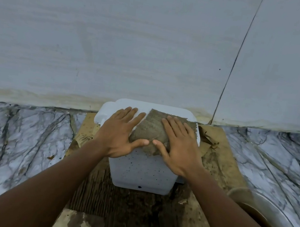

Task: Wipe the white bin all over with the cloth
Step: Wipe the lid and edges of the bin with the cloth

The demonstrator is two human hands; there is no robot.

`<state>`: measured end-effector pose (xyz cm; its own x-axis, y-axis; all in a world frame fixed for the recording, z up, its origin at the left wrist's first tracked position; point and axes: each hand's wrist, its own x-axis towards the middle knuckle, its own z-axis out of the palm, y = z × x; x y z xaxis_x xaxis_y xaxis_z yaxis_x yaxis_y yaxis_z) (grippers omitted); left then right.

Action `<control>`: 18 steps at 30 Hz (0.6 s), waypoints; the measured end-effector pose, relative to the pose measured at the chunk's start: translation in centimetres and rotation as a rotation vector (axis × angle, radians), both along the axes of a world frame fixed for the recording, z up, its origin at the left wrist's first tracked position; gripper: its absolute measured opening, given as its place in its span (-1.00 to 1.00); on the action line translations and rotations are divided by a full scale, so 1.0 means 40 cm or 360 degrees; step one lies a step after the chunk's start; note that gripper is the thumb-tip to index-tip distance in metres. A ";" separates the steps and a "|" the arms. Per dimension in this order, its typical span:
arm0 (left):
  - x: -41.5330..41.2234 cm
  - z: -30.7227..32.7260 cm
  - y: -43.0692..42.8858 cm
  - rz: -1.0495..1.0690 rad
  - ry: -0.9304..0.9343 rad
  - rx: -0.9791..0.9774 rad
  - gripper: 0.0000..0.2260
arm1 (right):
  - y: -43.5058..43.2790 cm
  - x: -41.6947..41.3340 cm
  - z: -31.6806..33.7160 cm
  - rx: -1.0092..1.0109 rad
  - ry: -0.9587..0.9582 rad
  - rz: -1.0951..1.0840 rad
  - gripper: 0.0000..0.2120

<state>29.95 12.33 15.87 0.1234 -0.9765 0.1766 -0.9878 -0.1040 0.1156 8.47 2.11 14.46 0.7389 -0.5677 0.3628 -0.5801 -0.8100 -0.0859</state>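
Both hands lie flat on the upper face of the white bin [141,173], which sits on a stained sheet of cardboard [223,156] with its far edge close against the foot of the wall [117,39]. The right hand [177,147] covers the brownish cloth [150,131], fingers straight and lightly fanned, pressing it down. That looks like the working hand, spreading its weight so the whole rag drags at once. The left hand [120,134] rests on bare plastic beside it, fingers straight and a little apart, its thumb tip touching the cloth's near edge, probably to steady the bin against sliding. The cloth's near corner hangs just over the front rim, so the speckled front wall below appears unwiped. Room is uneven: the wall blocks the back, a pale basin [285,223] crowds the right, and the marble floor [14,131] lies open to the left. Reaching the rear face would likely mean turning the bin or pulling it forward.
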 end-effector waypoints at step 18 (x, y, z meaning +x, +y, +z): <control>-0.003 -0.002 -0.009 0.0071 -0.0013 -0.0049 -0.17 | -0.104 -0.084 -0.021 0.0493 -0.0382 -0.0039 -0.36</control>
